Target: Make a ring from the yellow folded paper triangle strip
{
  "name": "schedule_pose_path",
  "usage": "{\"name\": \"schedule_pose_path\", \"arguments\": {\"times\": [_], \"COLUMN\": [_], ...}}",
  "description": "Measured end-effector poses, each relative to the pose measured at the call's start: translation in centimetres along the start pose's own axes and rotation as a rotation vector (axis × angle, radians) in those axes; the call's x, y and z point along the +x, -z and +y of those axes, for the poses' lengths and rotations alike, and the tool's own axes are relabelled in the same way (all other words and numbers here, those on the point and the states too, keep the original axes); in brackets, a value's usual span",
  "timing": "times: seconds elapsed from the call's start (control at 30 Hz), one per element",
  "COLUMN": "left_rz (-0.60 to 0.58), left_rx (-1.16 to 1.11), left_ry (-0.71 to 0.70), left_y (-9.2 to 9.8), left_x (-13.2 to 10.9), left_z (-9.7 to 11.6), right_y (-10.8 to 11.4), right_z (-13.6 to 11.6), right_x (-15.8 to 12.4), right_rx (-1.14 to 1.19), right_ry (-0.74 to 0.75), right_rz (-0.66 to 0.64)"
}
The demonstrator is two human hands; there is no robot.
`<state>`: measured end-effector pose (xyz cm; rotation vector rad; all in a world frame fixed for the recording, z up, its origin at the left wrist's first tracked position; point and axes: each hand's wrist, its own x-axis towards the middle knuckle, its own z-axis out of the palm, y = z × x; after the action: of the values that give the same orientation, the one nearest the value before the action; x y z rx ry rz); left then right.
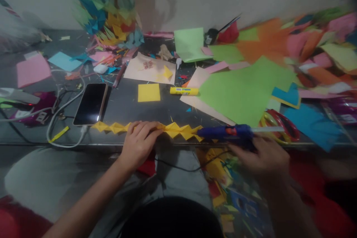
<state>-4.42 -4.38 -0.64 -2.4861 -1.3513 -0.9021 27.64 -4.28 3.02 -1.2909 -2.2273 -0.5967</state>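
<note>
A strip of folded yellow paper [178, 130] lies along the front edge of the dark table. My left hand [142, 139] is closed over the middle of this strip, fingers curled on top. In my right hand [262, 154] is a blue hot glue gun [227, 132], its nozzle at the strip's right end; whether the tip touches the paper is unclear. A clear glue stick [267, 129] pokes out of the gun's back. Behind the strip lie a flat yellow paper square [149, 93] and a yellow glue stick tube [184, 91].
A phone [90, 104] with a white cable sits at the left. Red-handled scissors [281, 124] and tape rolls lie near a large green sheet [242, 89]. Coloured paper is heaped at the right. A tall folded-paper piece [111, 11] stands at the back. The gun's black cord [184, 169] hangs below the edge.
</note>
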Motion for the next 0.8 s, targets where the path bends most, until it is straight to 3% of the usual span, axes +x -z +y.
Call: {"name": "schedule_pose_path", "arguments": {"times": [0.4, 0.6, 0.8], "left_rz": [-0.009, -0.003, 0.0], "left_rx": [-0.005, -0.001, 0.006], "left_ry": [0.008, 0.014, 0.018], "left_y": [0.1, 0.1, 0.1], "left_x": [0.0, 0.1, 0.1], "left_z": [0.0, 0.1, 0.2], "right_y": [0.1, 0.7, 1.6], "right_z": [0.0, 0.6, 2.3], "right_x": [0.1, 0.6, -0.3], "right_rx": [-0.115, -0.24, -0.268], "right_ry": [-0.014, -0.108, 0.094], "right_rz": [-0.004, 0.19, 0.126]}}
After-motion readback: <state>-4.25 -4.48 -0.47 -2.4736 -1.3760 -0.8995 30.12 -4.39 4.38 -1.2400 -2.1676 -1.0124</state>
